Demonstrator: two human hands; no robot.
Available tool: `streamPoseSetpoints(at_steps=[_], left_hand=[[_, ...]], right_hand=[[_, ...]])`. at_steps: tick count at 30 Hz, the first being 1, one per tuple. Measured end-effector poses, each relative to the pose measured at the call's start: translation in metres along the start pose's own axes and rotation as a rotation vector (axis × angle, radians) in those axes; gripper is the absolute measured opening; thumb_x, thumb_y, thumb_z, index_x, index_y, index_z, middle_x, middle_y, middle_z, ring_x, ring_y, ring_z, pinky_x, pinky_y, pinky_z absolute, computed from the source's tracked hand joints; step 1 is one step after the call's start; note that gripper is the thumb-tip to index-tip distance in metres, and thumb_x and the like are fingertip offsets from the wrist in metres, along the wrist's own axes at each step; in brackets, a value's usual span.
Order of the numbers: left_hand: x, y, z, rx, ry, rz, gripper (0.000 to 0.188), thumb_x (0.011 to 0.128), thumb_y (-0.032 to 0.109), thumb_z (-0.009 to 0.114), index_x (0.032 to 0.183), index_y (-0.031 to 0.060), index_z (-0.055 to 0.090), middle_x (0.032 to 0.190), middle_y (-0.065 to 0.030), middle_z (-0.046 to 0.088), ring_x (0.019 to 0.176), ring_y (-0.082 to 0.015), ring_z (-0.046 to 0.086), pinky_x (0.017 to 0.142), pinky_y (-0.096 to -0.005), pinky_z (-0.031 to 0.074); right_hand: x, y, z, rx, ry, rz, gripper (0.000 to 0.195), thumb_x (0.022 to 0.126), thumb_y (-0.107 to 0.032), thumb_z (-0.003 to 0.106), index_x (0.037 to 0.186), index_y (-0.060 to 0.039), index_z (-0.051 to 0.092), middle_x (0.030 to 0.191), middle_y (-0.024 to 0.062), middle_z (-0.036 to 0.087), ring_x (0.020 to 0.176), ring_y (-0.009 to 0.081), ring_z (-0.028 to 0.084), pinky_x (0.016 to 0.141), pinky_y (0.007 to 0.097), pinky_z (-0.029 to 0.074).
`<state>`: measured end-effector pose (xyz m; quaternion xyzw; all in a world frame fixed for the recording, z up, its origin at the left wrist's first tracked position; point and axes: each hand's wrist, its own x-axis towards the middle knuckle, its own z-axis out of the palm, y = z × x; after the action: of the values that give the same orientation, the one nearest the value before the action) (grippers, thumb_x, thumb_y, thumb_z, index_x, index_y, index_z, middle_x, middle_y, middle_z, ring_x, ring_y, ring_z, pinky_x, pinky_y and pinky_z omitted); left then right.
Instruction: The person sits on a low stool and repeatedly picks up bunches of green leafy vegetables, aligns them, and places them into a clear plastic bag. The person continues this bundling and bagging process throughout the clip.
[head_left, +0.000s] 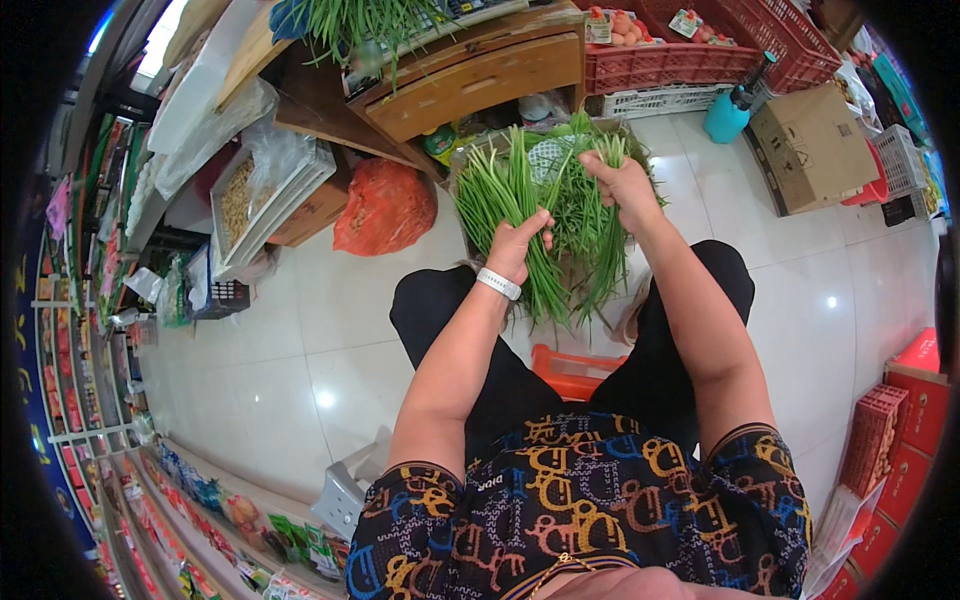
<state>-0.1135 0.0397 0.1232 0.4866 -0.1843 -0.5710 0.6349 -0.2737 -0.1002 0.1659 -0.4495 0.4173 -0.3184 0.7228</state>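
My left hand (517, 244), with a white watch on its wrist, grips a thick bundle of garlic chives (491, 187) whose pale ends fan out upward. To its right, my right hand (619, 184) is closed around a smaller bunch of chives (613, 247). Pale cut ends stick out above that fist, and the green leaves hang below it. Under both hands lies a heap of loose greens (577, 217) in a low box on the floor, its walls mostly covered. A white foam net (551, 157) rests among the greens.
A wooden desk (480, 82) with more chives (367, 26) on top stands ahead. A red mesh sack (386, 206) sits to the left. Right of the desk are red crates (667, 66), a blue spray bottle (729, 112) and a cardboard box (806, 150). An orange stool (574, 367) shows between my legs.
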Motion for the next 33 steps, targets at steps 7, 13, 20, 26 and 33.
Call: streamPoseSetpoints(at_steps=[7,13,20,26,33], left_hand=[[-0.001,-0.002,0.011,0.069,-0.039,-0.033,0.019,0.091,0.016,0.071,0.095,-0.0003,0.064,0.083,-0.0070,0.067,0.065,-0.0142,0.060,0.057,-0.0304,0.050],[0.000,-0.001,0.008,0.028,-0.056,-0.078,0.020,0.092,0.019,0.070,0.093,-0.0003,0.064,0.083,-0.0073,0.066,0.064,-0.0141,0.059,0.057,-0.0309,0.050],[0.000,-0.003,0.005,-0.091,-0.134,-0.149,0.022,0.093,0.021,0.069,0.093,-0.0008,0.064,0.084,-0.0075,0.065,0.065,-0.0147,0.058,0.058,-0.0311,0.050],[0.002,-0.001,-0.004,-0.351,-0.319,-0.295,0.020,0.097,0.022,0.063,0.091,0.0033,0.060,0.081,-0.0042,0.058,0.065,-0.0147,0.053,0.060,-0.0323,0.046],[0.003,-0.004,-0.007,-0.459,-0.422,-0.336,0.016,0.098,0.022,0.061,0.096,0.0064,0.057,0.087,-0.0032,0.057,0.066,-0.0143,0.052,0.060,-0.0300,0.046]], right_hand=[[0.001,0.001,0.003,-0.060,-0.003,-0.003,0.015,0.090,-0.023,0.073,0.095,-0.0100,0.066,0.074,-0.0057,0.057,0.054,0.0027,0.036,0.047,0.0228,0.026],[-0.002,-0.004,0.002,-0.059,-0.051,-0.015,0.011,0.095,-0.018,0.065,0.096,-0.0080,0.067,0.074,-0.0057,0.058,0.054,0.0032,0.038,0.046,0.0217,0.027],[0.002,0.001,0.007,-0.072,-0.043,-0.063,0.009,0.097,-0.019,0.063,0.099,-0.0106,0.063,0.079,-0.0050,0.058,0.055,0.0038,0.039,0.049,0.0213,0.031],[-0.004,-0.003,0.011,-0.126,-0.097,-0.164,0.009,0.099,-0.020,0.060,0.098,-0.0114,0.059,0.082,-0.0046,0.059,0.060,0.0032,0.041,0.052,0.0220,0.035],[-0.002,0.000,0.009,-0.294,-0.097,-0.400,0.009,0.101,-0.020,0.056,0.099,-0.0109,0.056,0.080,-0.0058,0.056,0.063,0.0032,0.043,0.055,0.0214,0.037]])
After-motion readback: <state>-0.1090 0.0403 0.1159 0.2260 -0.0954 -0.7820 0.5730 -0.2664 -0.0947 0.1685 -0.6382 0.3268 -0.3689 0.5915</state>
